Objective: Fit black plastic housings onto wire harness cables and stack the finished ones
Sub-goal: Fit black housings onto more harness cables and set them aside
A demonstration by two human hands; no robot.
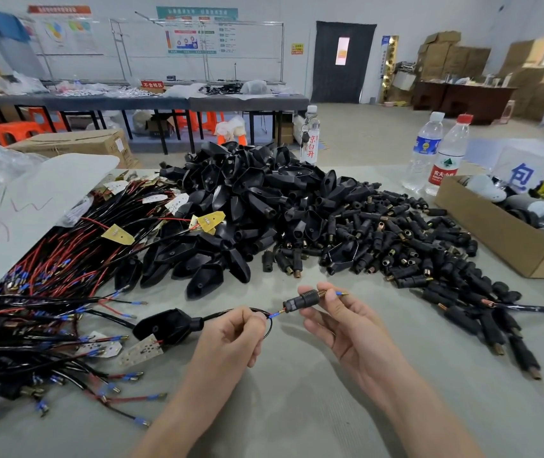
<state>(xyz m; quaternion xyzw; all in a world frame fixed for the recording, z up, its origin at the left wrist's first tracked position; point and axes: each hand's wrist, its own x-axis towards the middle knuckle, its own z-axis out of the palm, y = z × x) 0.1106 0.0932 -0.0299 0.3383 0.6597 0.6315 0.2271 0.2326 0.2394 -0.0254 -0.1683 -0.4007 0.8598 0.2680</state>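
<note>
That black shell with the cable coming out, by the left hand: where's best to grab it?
Probably pinch the black shell across its broad body from above: it lies flat on the table, and the cable fills its narrow neck.

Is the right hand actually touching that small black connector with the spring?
Touching. The head view shows the right hand with thumb and fingers pinching the small black connector around its body.

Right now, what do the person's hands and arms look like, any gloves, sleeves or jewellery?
The left hand and the right hand are bare: no gloves, rings, watch or bracelet show. Both forearms are uncovered down to the picture's bottom edge, so no sleeve is in view.
</note>
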